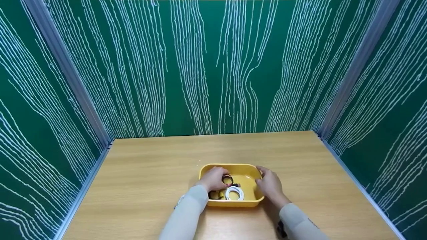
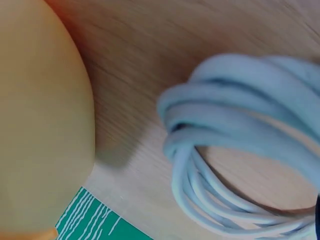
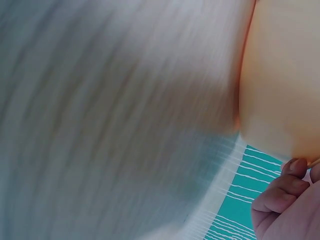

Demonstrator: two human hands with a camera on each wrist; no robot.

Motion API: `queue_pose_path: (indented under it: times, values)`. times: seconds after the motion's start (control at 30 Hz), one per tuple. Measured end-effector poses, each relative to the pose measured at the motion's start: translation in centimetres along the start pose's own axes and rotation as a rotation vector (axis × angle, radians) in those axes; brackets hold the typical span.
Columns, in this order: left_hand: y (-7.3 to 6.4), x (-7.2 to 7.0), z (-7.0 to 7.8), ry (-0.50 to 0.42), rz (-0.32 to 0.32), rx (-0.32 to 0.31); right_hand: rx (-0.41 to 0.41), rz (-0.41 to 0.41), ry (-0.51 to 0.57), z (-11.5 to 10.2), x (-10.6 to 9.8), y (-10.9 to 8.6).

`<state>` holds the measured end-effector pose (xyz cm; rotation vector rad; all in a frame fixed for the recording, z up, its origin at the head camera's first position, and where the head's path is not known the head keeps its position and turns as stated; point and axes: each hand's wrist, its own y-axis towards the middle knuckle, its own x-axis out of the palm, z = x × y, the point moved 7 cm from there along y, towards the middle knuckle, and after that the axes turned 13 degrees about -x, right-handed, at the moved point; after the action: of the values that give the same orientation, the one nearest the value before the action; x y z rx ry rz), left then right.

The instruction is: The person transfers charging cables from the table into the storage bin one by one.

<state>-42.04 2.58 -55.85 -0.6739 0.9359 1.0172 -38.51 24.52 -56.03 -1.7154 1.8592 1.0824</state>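
A shallow yellow bin (image 1: 233, 204) stands on the wooden table in the head view. My left hand (image 1: 214, 179) reaches over its left side and pinches a small coiled black cable (image 1: 228, 179) between thumb and fingers. Just below, a white coiled cable (image 1: 234, 193) lies in the bin, near a black plug (image 1: 236, 185). My right hand (image 1: 271, 183) grips the bin's right rim; in the right wrist view its curled fingers (image 3: 285, 190) meet the edge. A pale cable coil (image 2: 240, 120) fills the right of the left wrist view.
Some dark and yellow items (image 1: 216, 194) lie in the bin's near left corner, partly behind the left wrist. The wooden table (image 1: 140, 180) extends around the bin. Green panels (image 1: 190, 66) with white wavy lines enclose it behind and on both sides, with grey posts at the corners.
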Motion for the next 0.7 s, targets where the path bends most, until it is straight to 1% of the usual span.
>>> queue_pose_path:
  times: [0.1,0.23,0.53,0.7]
  values:
    - [-0.3,-0.4,0.1,-0.005,0.003,-0.008,-0.009,0.006,-0.005,-0.1,0.0,0.0]
    - [-0.8,-0.9,0.2,-0.035,0.003,-0.016,-0.003,0.002,-0.01,-0.1,0.0,0.0]
    - [-1.1,-1.1,0.0,-0.073,-0.017,-0.06,0.002,-0.003,-0.01,0.0,0.1,0.1]
    - [-1.4,-1.3,-0.3,-0.141,-0.043,-0.1,0.003,-0.002,-0.004,0.2,0.1,0.1]
